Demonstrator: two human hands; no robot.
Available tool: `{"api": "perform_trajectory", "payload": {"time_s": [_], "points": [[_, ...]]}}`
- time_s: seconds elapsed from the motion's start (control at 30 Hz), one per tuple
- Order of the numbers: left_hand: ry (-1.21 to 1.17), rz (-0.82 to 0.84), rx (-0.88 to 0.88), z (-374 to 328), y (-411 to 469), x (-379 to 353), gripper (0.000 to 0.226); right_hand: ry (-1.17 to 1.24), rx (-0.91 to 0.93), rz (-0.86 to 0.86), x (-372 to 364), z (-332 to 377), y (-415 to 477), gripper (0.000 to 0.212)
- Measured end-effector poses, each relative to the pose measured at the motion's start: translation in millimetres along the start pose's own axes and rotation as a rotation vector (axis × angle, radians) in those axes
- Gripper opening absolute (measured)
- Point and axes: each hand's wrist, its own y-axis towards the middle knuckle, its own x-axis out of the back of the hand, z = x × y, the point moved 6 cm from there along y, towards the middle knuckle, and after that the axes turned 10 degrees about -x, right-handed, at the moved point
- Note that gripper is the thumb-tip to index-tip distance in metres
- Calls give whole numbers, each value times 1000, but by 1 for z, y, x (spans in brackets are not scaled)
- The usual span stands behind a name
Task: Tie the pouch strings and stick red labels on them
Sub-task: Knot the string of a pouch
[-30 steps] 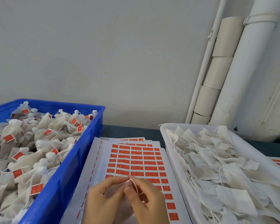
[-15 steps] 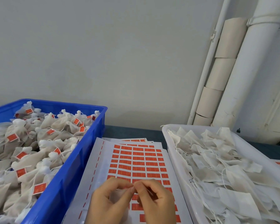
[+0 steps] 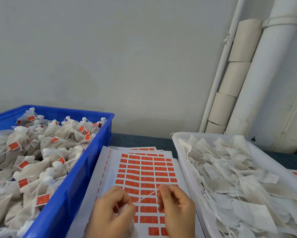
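Noted left hand (image 3: 113, 212) curled round a pouch (image 3: 126, 207), mostly hidden inside the grip. Noted right hand (image 3: 177, 208) pinching the string (image 3: 147, 197) at the fingertips. Found string taut between the two grips, long axis slanting from low at the left grip up and outward to the right pinch. Judged knot tightening in hand; right hand nearer the free end, label sheet (image 3: 144, 169) directly beneath both grips. Labelling not yet done.
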Motion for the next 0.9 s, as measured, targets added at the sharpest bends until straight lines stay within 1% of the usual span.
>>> {"api": "perform_trajectory", "payload": {"time_s": [0.03,0.23,0.4,0.53,0.6,0.7,0.8,0.9], "points": [[-47,-104,0,5,1,2,20,5,-20,-5,-1,-1,0,17],[-41,-80,3,19,3,-7,23,70,-116,1,0,-4,-1,24],[-42,-70,22,18,2,-4,26,88,-140,-13,0,-5,-2,20],[-77,-63,31,21,2,-4,27,110,-169,18,-3,-7,0,24],[-129,-63,51,21,2,-8,23,186,-206,60,-3,-8,1,27],[-234,-29,97,20,2,-16,16,384,-298,170,-9,-7,0,29],[-233,-36,118,21,3,-16,15,576,-402,268,-16,-8,-3,31],[-237,-33,147,24,2,-15,13,668,-455,243,-15,-13,-3,29]]}}
